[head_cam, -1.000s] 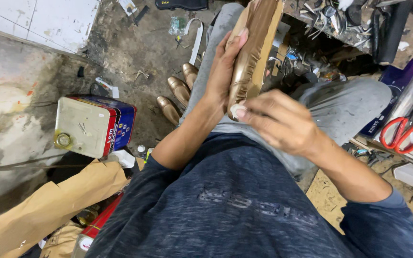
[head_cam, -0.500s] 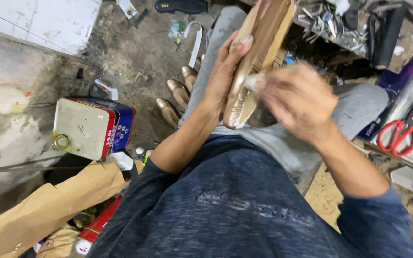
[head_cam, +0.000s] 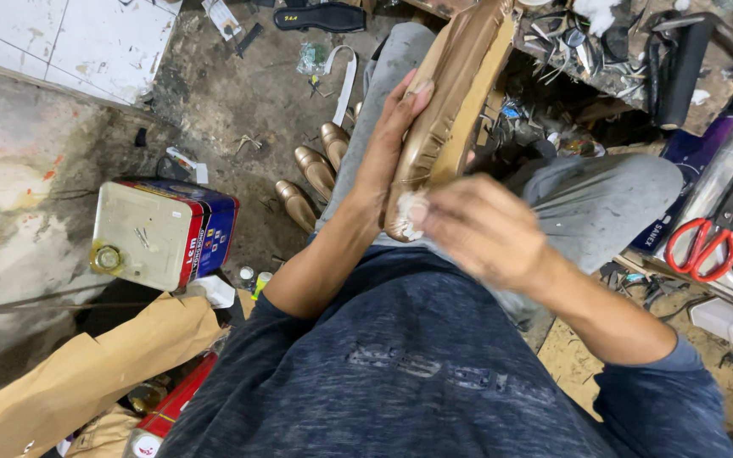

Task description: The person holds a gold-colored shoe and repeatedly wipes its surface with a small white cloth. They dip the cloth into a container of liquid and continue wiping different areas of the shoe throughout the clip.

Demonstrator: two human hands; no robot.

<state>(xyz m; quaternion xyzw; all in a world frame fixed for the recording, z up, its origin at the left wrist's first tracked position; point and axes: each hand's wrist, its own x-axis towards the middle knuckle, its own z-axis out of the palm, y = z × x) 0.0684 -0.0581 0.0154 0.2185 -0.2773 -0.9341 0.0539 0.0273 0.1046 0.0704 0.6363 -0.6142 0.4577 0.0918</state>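
Note:
A long gold-brown shoe sole (head_cam: 460,80) with a pleated gold edge stands upright over my lap. My left hand (head_cam: 388,157) grips its left side, fingers stretched up along the edge. My right hand (head_cam: 485,229), blurred by motion, presses a small white wad (head_cam: 407,212) against the sole's lower end. I sit in grey trousers (head_cam: 604,203) and a dark blue shirt.
A square blue, red and white tin can (head_cam: 163,233) lies on the dirty floor at left. Three gold shoe heels (head_cam: 316,174) sit beside my left knee. Red-handled scissors (head_cam: 702,246) lie at right. Brown paper (head_cam: 86,373) is at lower left; a cluttered tool shelf (head_cam: 638,42) is above.
My right hand has slid back down the sole to its lower end, after being higher up half a second ago. My left hand keeps its grip.

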